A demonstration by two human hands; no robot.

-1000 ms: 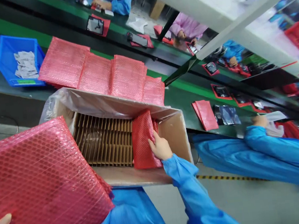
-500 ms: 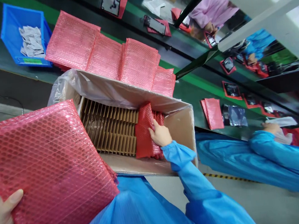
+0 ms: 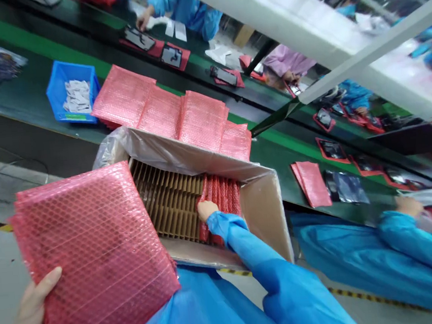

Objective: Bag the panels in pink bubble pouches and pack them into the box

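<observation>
My left hand [image 3: 33, 307] grips a stack of red bubble-wrap bags [image 3: 98, 255] by its left edge, thumb on top. An open cardboard box [image 3: 264, 208] lined with clear plastic stands in front of me. Brown cardboard dividers [image 3: 172, 202] fill its left and middle part, and red bubble-wrap pieces [image 3: 224, 194] stand upright to their right. My right hand [image 3: 207, 211] is inside the box, its fingers curled down at the left side of the red pieces, where the dividers meet them. Its fingertips are hidden.
Piles of red bubble bags [image 3: 200, 120] lie on the green bench behind the box. A blue bin [image 3: 57, 96] holds small white packets. On the right are more red bags [image 3: 312, 183] and a co-worker's blue sleeve [image 3: 417, 234]. Other people work across the bench.
My right hand has moved left and lower in the box. The red piece that lay slanted over the dividers now stands upright with the others. The view has shifted, showing more of the bench.
</observation>
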